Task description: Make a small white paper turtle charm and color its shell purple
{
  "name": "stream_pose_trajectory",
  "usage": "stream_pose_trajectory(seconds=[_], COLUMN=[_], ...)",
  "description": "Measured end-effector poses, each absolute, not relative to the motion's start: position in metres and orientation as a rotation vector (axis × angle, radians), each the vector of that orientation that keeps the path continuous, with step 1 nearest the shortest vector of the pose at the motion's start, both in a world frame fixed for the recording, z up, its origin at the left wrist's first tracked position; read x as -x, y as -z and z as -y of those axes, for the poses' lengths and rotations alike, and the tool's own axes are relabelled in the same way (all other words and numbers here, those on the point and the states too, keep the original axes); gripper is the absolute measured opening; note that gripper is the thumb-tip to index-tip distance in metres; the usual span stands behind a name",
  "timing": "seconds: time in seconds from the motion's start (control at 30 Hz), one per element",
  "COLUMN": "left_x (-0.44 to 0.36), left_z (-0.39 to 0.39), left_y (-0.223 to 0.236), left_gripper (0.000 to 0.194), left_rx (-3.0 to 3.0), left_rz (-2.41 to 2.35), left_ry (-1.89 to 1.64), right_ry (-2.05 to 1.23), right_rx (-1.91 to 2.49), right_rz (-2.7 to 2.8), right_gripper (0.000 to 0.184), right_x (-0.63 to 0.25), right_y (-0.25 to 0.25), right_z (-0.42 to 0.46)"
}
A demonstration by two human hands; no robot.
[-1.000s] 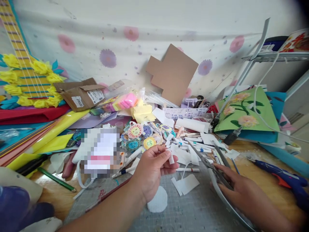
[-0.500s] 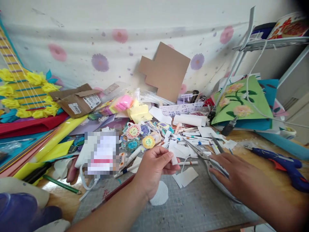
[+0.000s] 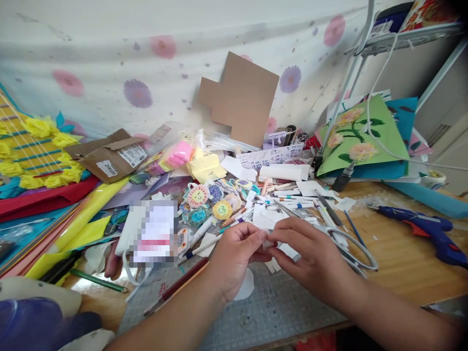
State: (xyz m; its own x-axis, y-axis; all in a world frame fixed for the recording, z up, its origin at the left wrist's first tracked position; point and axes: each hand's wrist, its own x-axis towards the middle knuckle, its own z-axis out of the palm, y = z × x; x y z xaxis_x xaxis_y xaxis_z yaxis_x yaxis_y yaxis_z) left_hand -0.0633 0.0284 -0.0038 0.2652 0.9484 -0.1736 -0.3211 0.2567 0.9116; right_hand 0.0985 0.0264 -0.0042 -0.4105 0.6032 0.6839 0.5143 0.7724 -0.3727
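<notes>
My left hand (image 3: 234,256) and my right hand (image 3: 307,256) meet over the grey cutting mat (image 3: 278,307). Together their fingertips pinch a small white paper scrap (image 3: 268,243), mostly hidden between them. The scissors (image 3: 340,236) lie open on the desk just right of my right hand, untouched. A round white paper cutout (image 3: 245,288) rests on the mat under my left hand.
White paper scraps, markers and coloured paper flower cutouts (image 3: 204,202) litter the desk behind my hands. A blue glue gun (image 3: 420,229) lies at the right. A cardboard box (image 3: 109,156), coloured paper sheets (image 3: 54,219) and a green flower picture (image 3: 360,136) ring the workspace.
My right hand has left the scissors on the desk and moved left to join my left hand on the paper scrap. The view has shifted slightly.
</notes>
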Motion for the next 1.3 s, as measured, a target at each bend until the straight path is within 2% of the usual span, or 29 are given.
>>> stream_pose_trajectory(seconds=[0.17,0.47,0.53,0.67,0.77,1.1,1.3], left_x=[0.065,0.063,0.062,0.065,0.069,0.076,0.076], left_z=[-0.028,-0.029,-0.029,-0.031,-0.036,-0.041,-0.040], left_y=[0.001,0.000,0.000,-0.001,-0.003,-0.007,-0.003], left_gripper=[0.022,0.019,0.018,0.012,0.005,0.008,0.006], left_rx=[-0.881,-1.025,-1.073,-1.143,-1.307,-1.863,-1.778], left_rz=[-0.842,-0.917,-0.937,-0.952,-1.039,-1.171,-1.018], left_ry=[-1.013,-1.027,-1.031,-0.971,-0.954,-0.725,-0.765], right_ry=[-0.282,-0.995,-1.029,-1.082,-1.089,-1.068,-1.068], right_rx=[0.869,0.979,1.020,1.111,1.149,1.230,1.235], right_rz=[2.009,1.780,1.728,1.637,1.559,1.467,1.432], right_gripper=[0.013,0.012,0.017,0.005,0.011,0.017,0.018], right_x=[-0.097,-0.097,-0.094,-0.097,-0.106,-0.122,-0.123], right_y=[0.003,0.000,0.003,0.003,-0.001,-0.001,-0.004], right_z=[-0.031,-0.028,-0.028,-0.032,-0.038,-0.037,-0.033])
